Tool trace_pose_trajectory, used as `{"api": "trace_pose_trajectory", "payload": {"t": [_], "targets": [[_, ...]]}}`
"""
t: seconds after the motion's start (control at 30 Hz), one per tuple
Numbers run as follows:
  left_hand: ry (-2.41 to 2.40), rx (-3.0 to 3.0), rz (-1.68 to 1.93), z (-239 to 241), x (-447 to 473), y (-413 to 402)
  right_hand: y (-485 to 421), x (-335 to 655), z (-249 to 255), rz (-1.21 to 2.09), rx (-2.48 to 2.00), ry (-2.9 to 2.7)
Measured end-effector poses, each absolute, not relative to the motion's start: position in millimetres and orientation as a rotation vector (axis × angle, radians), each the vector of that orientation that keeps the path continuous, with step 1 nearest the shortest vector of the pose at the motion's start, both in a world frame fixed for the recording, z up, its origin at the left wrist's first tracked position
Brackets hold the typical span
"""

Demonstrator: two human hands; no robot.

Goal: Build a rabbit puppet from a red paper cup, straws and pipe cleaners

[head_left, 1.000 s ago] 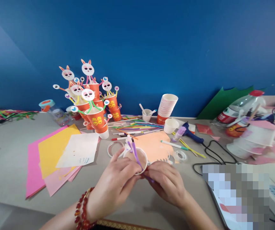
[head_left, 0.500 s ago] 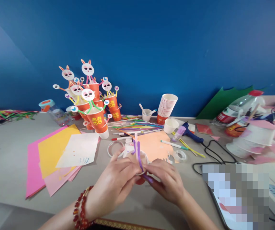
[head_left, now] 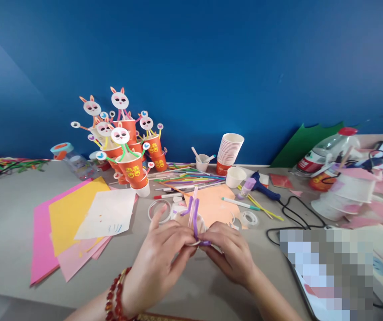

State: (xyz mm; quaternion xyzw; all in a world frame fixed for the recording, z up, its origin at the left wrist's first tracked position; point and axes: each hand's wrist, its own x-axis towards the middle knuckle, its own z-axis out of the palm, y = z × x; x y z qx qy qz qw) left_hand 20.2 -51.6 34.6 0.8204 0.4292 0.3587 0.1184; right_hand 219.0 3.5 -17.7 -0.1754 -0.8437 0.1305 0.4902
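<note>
Left of centre: yellow 囍 on the front orange-red paper cup (head_left: 132, 173); same sign on the orange-red cup (head_left: 153, 145) behind, to its right. Far right: bottle label (head_left: 307, 164) has white lettering, too small to read. Lower right: device screen (head_left: 307, 265) pixelated, illegible.

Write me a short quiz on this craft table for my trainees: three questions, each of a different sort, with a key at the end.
1. Multiple choice: which of the worker's wrists wears the red beads?
A) right
B) left
C) both

2. True or false: in the picture, the blue glue gun lies to the right of the tall stack of paper cups.

3. Fill in the colour: the bent strips at the cup between the left hand and the right hand are ____.

Key: 1 B; 2 true; 3 purple.
</note>
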Motion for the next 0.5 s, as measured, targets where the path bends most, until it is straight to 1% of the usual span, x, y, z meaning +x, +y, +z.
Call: {"api": "trace_pose_trajectory", "payload": {"t": [0.23, 0.5], "targets": [[1.323, 2.336, 1.030, 30.1, 23.1, -52.5, 2.2, 215.8, -18.3, 0.319, -0.405, -2.029], [1.341, 2.400, 1.042, 30.2, 24.9, -52.7, -4.3, 210.9, -20.0, 0.398, -0.505, -1.992]]}}
